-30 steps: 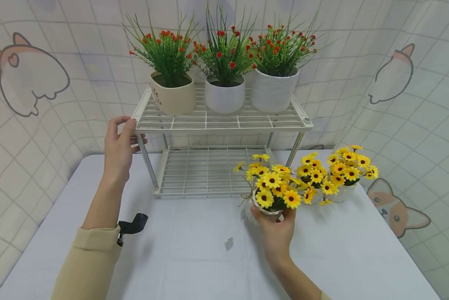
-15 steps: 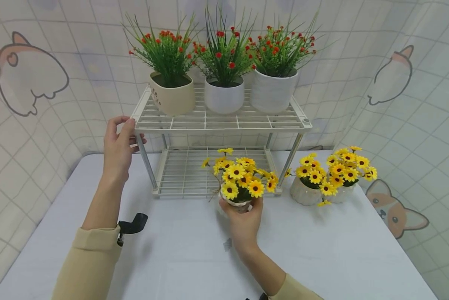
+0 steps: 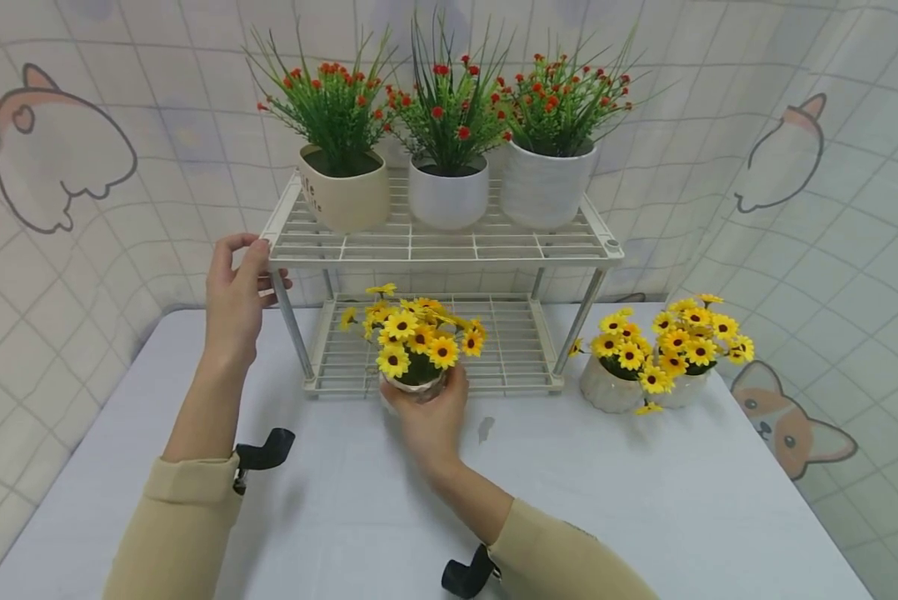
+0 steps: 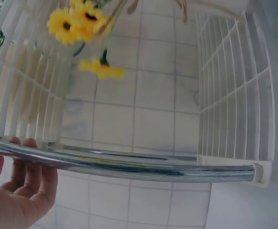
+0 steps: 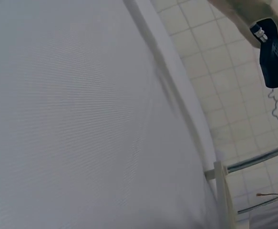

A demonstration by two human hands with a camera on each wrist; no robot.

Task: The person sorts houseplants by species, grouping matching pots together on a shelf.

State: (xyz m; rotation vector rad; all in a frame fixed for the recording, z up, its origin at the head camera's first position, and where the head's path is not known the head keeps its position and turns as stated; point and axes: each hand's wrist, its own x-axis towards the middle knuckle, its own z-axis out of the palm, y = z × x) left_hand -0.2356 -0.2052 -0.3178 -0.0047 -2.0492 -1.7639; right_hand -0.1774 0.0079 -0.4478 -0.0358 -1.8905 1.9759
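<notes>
My right hand (image 3: 432,423) grips a small pale pot of artificial yellow sunflowers (image 3: 417,337) from the front, at the front edge of the lower shelf (image 3: 509,350). Whether the pot touches the shelf I cannot tell. My left hand (image 3: 233,292) holds the white two-tier wire rack (image 3: 449,260) at its upper left corner. In the left wrist view the fingers of that left hand (image 4: 26,191) curl around the metal post (image 4: 129,167), and sunflower heads (image 4: 84,21) hang between the shelves. The right wrist view shows mostly tablecloth; the held pot is largely outside it.
Three pots of red-flowered plants, one cream (image 3: 347,196), one small white (image 3: 449,196) and one larger white (image 3: 546,187), stand on the upper shelf. Two more sunflower pots (image 3: 612,385) sit right of the rack on the white-covered table (image 3: 359,500). A tiled-pattern curtain (image 3: 194,167) hangs behind.
My right hand has carried the sunflower pot leftward, from near the rack's right post to the front of the lower shelf. My left hand stays on the rack corner.
</notes>
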